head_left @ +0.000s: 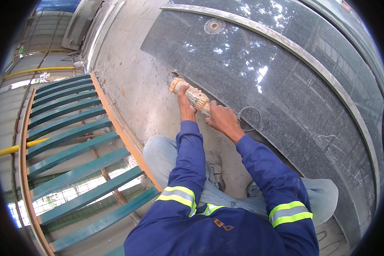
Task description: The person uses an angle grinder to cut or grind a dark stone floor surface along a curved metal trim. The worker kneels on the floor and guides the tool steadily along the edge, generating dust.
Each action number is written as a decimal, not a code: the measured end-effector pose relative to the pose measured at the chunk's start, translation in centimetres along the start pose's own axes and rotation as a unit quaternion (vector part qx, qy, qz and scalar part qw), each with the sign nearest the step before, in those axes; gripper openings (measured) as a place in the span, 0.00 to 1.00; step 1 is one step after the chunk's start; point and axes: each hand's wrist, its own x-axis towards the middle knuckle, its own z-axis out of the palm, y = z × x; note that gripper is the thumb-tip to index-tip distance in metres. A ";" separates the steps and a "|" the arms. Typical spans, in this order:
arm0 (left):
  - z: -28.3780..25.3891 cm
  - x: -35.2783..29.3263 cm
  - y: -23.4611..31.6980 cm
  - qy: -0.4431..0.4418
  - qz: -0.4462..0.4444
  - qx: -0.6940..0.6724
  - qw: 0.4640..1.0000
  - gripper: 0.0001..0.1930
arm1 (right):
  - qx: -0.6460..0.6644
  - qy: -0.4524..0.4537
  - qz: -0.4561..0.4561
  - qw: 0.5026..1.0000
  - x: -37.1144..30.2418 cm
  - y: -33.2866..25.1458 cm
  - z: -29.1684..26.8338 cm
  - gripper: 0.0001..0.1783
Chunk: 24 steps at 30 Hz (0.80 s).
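Observation:
A dusty orange angle grinder (193, 95) is held in both hands at the edge of a dark polished stone slab (226, 64). My left hand (185, 104) is closed round its body, close to the head. My right hand (224, 120) grips the rear end, where a dark cord (257, 112) loops out over the slab. The grinder's head points up and left, against or just beside the slab's long near edge. Its disc is too small and dusty to make out.
A round cutting disc (214, 26) lies on the slab's far part. A long pale stone strip (286, 42) runs across the slab. Left of me stands a railing with green slats (74, 143) and an orange frame (111, 112). Grey dust covers the concrete floor (136, 94).

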 end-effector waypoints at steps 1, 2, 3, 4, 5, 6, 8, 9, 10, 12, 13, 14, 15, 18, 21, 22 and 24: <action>0.0 0.0 0.0 -0.006 0.009 0.003 1.000 0.25 | -0.002 0.000 0.000 1.000 0.0 0.0 0.0 0.24; -0.2 0.1 0.0 -0.010 0.019 0.007 1.000 0.26 | -0.002 0.000 -0.001 1.000 0.0 -0.1 0.1 0.24; -0.3 0.1 0.1 -0.014 0.029 0.011 0.999 0.26 | -0.003 -0.001 -0.002 1.000 0.0 -0.2 0.1 0.24; -0.5 0.2 0.2 -0.011 0.018 0.008 1.000 0.26 | 0.000 -0.003 0.001 1.000 -0.1 -0.2 0.2 0.24; -0.3 0.0 0.1 -0.008 0.005 0.005 1.000 0.26 | 0.001 -0.005 0.005 1.000 -0.2 -0.2 0.0 0.24; -0.1 -0.2 0.0 -0.005 -0.008 0.001 1.000 0.26 | 0.003 -0.006 0.009 1.000 -0.3 -0.2 -0.2 0.24; 0.1 -0.6 -0.1 -0.007 -0.007 0.004 1.000 0.26 | -0.008 -0.005 0.012 1.000 -0.6 -0.4 -0.6 0.24; 0.1 -0.7 -0.1 -0.009 -0.006 0.006 1.000 0.26 | -0.013 -0.005 0.014 1.000 -0.7 -0.5 -0.7 0.23; 0.1 -0.8 0.0 -0.005 -0.003 0.011 1.000 0.26 | -0.012 -0.005 0.015 1.000 -0.7 -0.5 -0.6 0.23; 0.2 -0.7 0.0 -0.001 0.003 0.018 1.000 0.25 | -0.010 -0.004 0.014 1.000 -0.6 -0.4 -0.6 0.23; 0.2 -0.7 0.0 -0.004 0.002 0.017 1.000 0.25 | -0.009 -0.003 0.013 1.000 -0.6 -0.4 -0.5 0.23; 0.1 -0.5 0.1 -0.007 0.002 0.016 1.000 0.25 | -0.009 -0.001 0.010 1.000 -0.6 -0.4 -0.5 0.23; 0.0 -0.3 0.2 -0.010 0.003 0.015 1.000 0.25 | -0.008 0.000 0.007 1.000 -0.5 -0.5 -0.5 0.23; -0.3 -0.1 0.0 -0.006 -0.002 0.017 1.000 0.28 | 0.003 -0.019 0.010 1.000 -0.2 -0.1 -0.1 0.24; -0.3 0.0 -0.1 -0.017 0.002 0.023 1.000 0.28 | -0.003 0.000 0.003 1.000 -0.4 0.1 0.0 0.24; -0.4 -0.1 -0.2 -0.016 0.001 0.021 1.000 0.28 | -0.003 -0.002 0.003 1.000 -0.5 0.1 0.0 0.23; -0.5 0.0 -0.2 -0.016 0.000 0.017 1.000 0.28 | -0.004 -0.002 0.003 1.000 -0.6 0.1 -0.1 0.23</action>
